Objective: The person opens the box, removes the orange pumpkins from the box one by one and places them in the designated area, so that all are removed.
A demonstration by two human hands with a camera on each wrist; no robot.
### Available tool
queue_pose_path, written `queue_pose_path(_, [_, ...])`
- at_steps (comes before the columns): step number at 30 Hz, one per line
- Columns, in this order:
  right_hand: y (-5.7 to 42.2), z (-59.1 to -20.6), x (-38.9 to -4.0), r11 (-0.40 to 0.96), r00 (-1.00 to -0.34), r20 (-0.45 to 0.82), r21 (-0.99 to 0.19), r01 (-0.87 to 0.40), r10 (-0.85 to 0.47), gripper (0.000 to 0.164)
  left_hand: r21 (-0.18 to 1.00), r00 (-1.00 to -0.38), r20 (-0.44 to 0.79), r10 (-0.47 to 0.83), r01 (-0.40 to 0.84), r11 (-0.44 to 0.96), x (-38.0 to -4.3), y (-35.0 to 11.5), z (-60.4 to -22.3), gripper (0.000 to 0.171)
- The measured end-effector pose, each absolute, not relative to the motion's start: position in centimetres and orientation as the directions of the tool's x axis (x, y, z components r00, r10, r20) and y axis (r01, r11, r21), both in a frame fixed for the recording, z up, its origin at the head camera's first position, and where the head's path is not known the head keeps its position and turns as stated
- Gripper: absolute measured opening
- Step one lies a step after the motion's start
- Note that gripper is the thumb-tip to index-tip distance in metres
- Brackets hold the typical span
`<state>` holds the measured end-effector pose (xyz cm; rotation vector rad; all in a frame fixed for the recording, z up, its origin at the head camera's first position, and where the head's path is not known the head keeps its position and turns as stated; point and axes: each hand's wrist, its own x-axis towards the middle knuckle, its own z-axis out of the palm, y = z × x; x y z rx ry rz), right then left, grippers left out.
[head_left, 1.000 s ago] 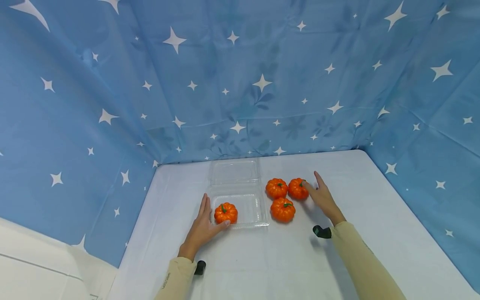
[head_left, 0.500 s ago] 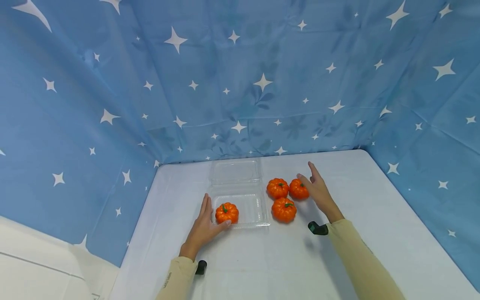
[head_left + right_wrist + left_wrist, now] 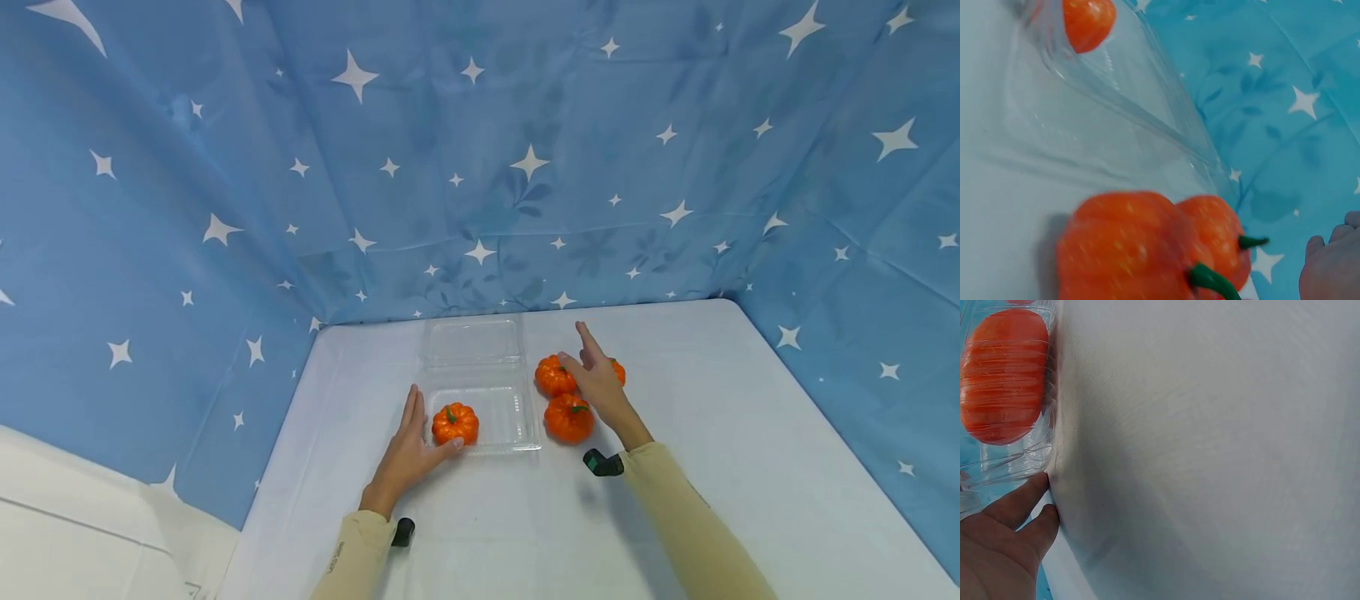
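By the head camera, most of the tabletop (image 3: 480,521) was looked down on from above, well back, with the starred curtain (image 3: 450,133) faced beyond. In the left wrist view, taken low and close by the left hand (image 3: 1007,540), the clear container (image 3: 1029,450) was caught at upper left. In the right wrist view, tilted and close to two loose pumpkins (image 3: 1119,250) (image 3: 1213,228), the container and curtain were faced. The boxed pumpkin (image 3: 455,425) was shared by all three views.

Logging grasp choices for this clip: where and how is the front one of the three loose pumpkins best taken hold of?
Probably by its rounded sides, from above on the near side: the front pumpkin is squat and ribbed, another pumpkin sits close behind, and the thin, leaning stem looks a poorer hold.
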<state>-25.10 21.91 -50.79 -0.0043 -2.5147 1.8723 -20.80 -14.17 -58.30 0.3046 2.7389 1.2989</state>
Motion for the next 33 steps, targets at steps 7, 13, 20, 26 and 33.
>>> queue_pose_path(7, [18.7, -51.8, -25.1, 0.217, -0.989, 0.088, -0.97, -0.112, -0.12, 0.08, 0.775, -0.976, -0.002, 0.217, 0.136, 0.618, -20.8, -14.1, -58.2, 0.128])
queue_pose_path(13, [16.3, -52.2, -24.5, 0.211, -0.974, 0.086, -0.969, -0.132, -0.211, 0.081, 0.771, -0.976, -0.005, 0.216, 0.134, 0.623, -20.8, -14.1, -58.2, 0.128])
queue_pose_path(20, [14.1, -52.6, -24.2, 0.191, -0.944, 0.058, -0.974, -0.125, -0.324, 0.077, 0.763, -0.977, 0.003, 0.215, 0.141, 0.63, -20.8, -14.1, -58.1, 0.128])
queue_pose_path(26, [13.0, -53.2, -24.0, 0.234, -0.909, 0.007, -0.966, -0.115, -0.418, 0.079, 0.765, -0.977, 0.005, 0.215, 0.142, 0.628, -20.9, -14.1, -58.1, 0.128])
queue_pose_path(33, [11.7, -54.4, -24.3, 0.251, -0.851, -0.034, -0.961, -0.116, -0.524, 0.077, 0.769, -0.976, 0.008, 0.216, 0.144, 0.623, -20.8, -14.1, -58.1, 0.127])
